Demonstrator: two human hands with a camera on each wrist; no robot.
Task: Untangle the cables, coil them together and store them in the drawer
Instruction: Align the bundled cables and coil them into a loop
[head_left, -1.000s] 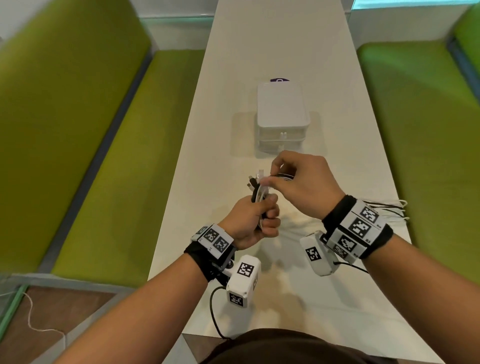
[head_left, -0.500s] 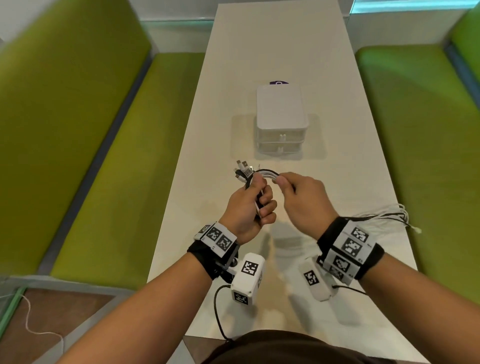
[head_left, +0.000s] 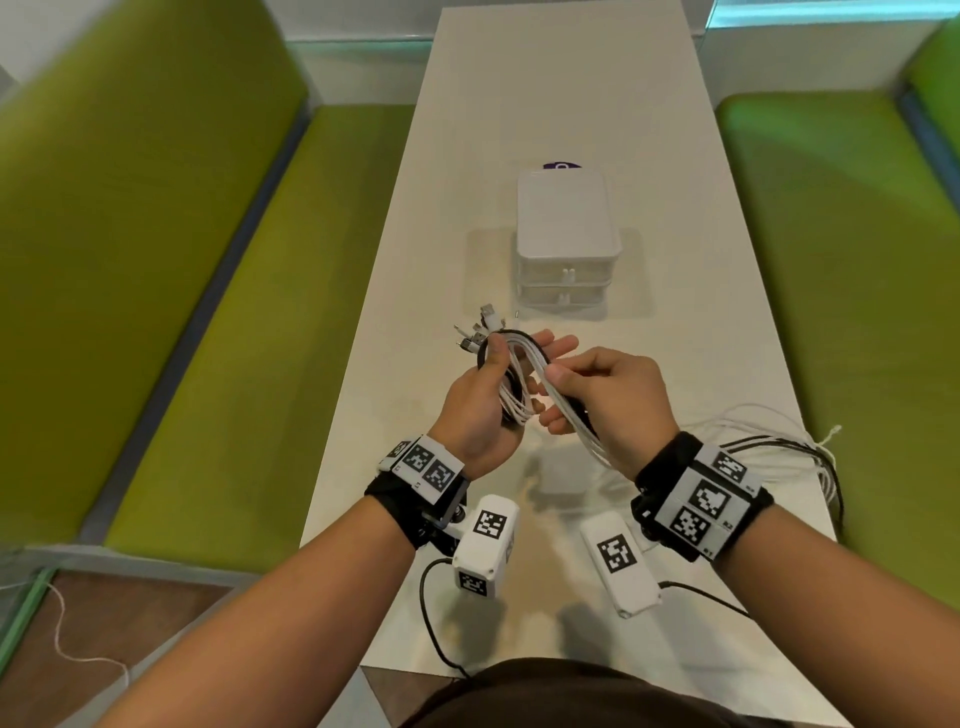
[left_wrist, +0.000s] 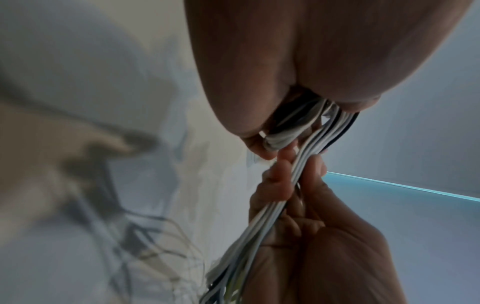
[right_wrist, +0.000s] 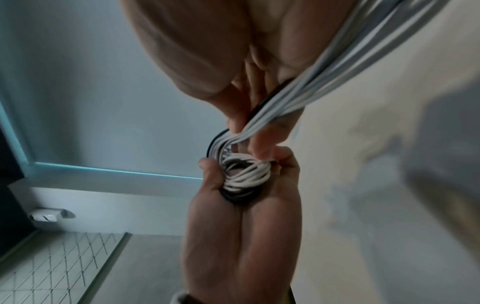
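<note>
My left hand (head_left: 511, 364) holds a small coil of white and black cables (head_left: 514, 395) above the white table (head_left: 675, 322), thumb pressed on top, with several plugs (head_left: 480, 332) sticking out at the far left. To its right, my right hand (head_left: 566, 371) pinches the bundle of loose cable strands (head_left: 576, 426) coming off the coil. The tails (head_left: 779, 447) run under my right wrist to the table's right edge. In the right wrist view the coil (right_wrist: 246, 176) lies in the left palm. The white drawer unit (head_left: 566, 228) stands beyond, both drawers closed.
Green benches (head_left: 208, 364) run along both sides of the narrow table. A purple object (head_left: 563, 166) peeks out behind the drawer unit. White tagged camera boxes (head_left: 485, 545) hang below my wrists, their black leads trailing over the near table edge.
My right hand has come off the top of the coil and drawn the bundle down towards me on the right. My left fingers have stretched out under the coil.
</note>
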